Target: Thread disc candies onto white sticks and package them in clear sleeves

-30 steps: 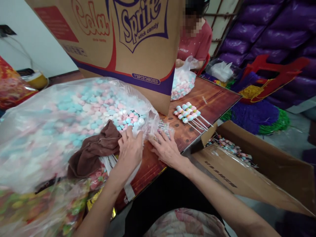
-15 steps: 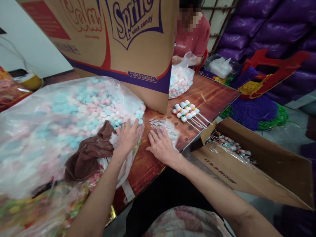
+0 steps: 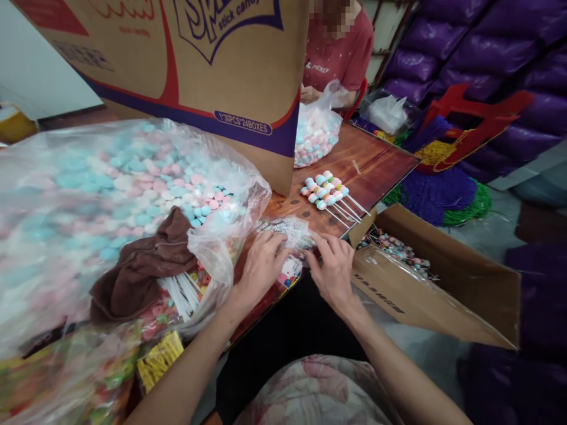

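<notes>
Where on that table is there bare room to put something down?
Bare wood shows on the table right of the candy sticks, and a strip between them and the far bag. Near both hands and the big candy bag, it's crowded.

Left hand (image 3: pixel 261 262) off big candy bag (image 3: pixel 133 189), now beside right hand (image 3: pixel 332 268). Both hands nearer counter (image 3: pixel 381 162) edge, pinching clear wrappers (image 3: pixel 290 233). Wrappers pulled closer to person, bunched up. Camera tipped lower.
</notes>
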A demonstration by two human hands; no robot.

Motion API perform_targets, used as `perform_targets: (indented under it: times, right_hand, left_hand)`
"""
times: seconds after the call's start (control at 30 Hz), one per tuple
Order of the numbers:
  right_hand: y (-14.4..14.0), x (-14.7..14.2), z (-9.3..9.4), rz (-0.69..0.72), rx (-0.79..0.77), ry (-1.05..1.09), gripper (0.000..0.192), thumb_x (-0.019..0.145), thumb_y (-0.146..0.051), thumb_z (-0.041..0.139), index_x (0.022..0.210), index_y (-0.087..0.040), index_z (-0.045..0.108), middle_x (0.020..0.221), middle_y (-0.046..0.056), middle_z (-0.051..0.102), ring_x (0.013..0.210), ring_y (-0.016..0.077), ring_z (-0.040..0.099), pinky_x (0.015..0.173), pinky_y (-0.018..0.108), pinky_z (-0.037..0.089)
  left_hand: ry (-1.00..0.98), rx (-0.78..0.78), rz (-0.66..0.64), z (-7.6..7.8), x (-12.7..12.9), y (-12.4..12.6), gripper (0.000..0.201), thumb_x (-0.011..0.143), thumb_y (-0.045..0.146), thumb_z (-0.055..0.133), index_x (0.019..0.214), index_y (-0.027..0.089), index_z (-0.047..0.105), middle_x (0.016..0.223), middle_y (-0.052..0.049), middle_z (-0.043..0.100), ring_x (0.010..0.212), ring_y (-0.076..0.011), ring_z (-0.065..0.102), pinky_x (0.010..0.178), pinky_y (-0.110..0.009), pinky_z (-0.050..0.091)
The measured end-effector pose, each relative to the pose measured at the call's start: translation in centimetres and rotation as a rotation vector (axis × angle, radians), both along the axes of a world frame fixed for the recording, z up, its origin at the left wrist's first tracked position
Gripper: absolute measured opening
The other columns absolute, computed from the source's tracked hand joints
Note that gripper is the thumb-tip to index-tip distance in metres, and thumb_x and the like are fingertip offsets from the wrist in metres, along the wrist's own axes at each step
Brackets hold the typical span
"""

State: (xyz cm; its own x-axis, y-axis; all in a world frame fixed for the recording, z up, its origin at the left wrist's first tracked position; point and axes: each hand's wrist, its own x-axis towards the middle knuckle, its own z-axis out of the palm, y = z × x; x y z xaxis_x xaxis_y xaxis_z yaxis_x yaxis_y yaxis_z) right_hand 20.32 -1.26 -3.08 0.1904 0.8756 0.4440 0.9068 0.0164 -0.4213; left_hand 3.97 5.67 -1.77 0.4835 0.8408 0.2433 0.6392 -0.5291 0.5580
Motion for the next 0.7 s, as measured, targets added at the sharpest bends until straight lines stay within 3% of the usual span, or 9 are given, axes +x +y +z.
perform_targets:
  times: [0.1, 0.2, 0.3, 0.4, 0.47, 0.57, 0.7]
  right_hand:
    - [0.5, 1.1, -0.8, -0.043, -0.085, -0.067, 0.018, 0.092, -0.031, 0.067, 0.104, -0.019, 0.073, 0.111, 0.012, 0.069, 0.098, 0.0288, 0.055, 0.089, 0.045, 0.038]
    - [0.9, 1.0, -1.4, -0.014, -0.053, -0.052, 0.014, 0.094, -0.025, 0.064, 0.084, -0.021, 0.072, 0.098, 0.007, 0.07, 0.093, 0.0245, 0.053, 0.089, 0.043, 0.033]
    - [1.2, 0.5, -1.5, -0.024, 0.041, 0.01, 0.019, 0.095, -0.023, 0.063, 0.078, -0.022, 0.072, 0.091, 0.004, 0.07, 0.089, 0.0219, 0.052, 0.089, 0.041, 0.031]
    - [1.7, 0.3, -0.9, 0.014, 0.12, 0.173, 0.017, 0.095, -0.023, 0.061, 0.083, -0.022, 0.073, 0.093, 0.005, 0.07, 0.089, 0.0211, 0.055, 0.088, 0.04, 0.034]
    - [2.4, 0.3, -0.1, 0.112, 0.163, 0.358, 0.015, 0.095, -0.023, 0.059, 0.089, -0.022, 0.073, 0.094, 0.005, 0.07, 0.09, 0.0209, 0.06, 0.087, 0.038, 0.039]
    - [3.8, 0.2, 1.1, 0.259, 0.175, 0.656, 0.014, 0.094, -0.024, 0.057, 0.095, -0.021, 0.072, 0.094, 0.005, 0.071, 0.089, 0.02, 0.064, 0.083, 0.034, 0.047]
    - [5.4, -0.7, 2.6, 0.407, 0.028, 0.836, 0.012, 0.09, -0.025, 0.06, 0.093, -0.021, 0.072, 0.094, 0.003, 0.073, 0.09, 0.0192, 0.066, 0.084, 0.032, 0.05]
  left_hand:
    - [0.087, -0.041, -0.035, -0.6, 1.2, -0.3, 0.015, 0.084, 0.023, 0.071, 0.096, 0.018, 0.063, 0.097, -0.006, 0.063, 0.093, -0.0224, 0.059, 0.081, -0.034, 0.048]
    - [0.096, -0.109, -0.053, -1.1, 1.6, 0.0, 0.007, 0.084, 0.016, 0.068, 0.083, 0.019, 0.061, 0.087, -0.004, 0.063, 0.084, -0.0202, 0.059, 0.076, -0.032, 0.045]
    - [-0.049, -0.174, -0.026, -1.3, 1.4, 0.2, 0.01, 0.087, 0.015, 0.062, 0.078, 0.019, 0.062, 0.08, -0.002, 0.064, 0.078, -0.0173, 0.058, 0.076, -0.031, 0.044]
    - [-0.31, -0.273, 0.086, -1.1, 1.0, 0.0, 0.01, 0.087, 0.022, 0.064, 0.077, 0.02, 0.063, 0.079, -0.001, 0.065, 0.075, -0.0151, 0.058, 0.074, -0.029, 0.045]
    - [-0.538, -0.407, 0.159, -0.6, 0.6, -0.4, 0.013, 0.08, 0.028, 0.072, 0.079, 0.02, 0.062, 0.078, 0.0, 0.064, 0.074, -0.0146, 0.059, 0.072, -0.027, 0.046]
    - [-0.833, -0.744, 0.202, 0.7, 0.0, -1.3, 0.035, 0.068, 0.032, 0.084, 0.093, 0.018, 0.065, 0.078, 0.0, 0.066, 0.071, -0.0136, 0.061, 0.068, -0.025, 0.049]
    - [-0.968, -1.096, 0.209, 2.1, -0.7, -2.7, 0.036, 0.061, 0.032, 0.09, 0.085, 0.012, 0.071, 0.078, -0.002, 0.069, 0.068, -0.0106, 0.062, 0.066, -0.022, 0.052]
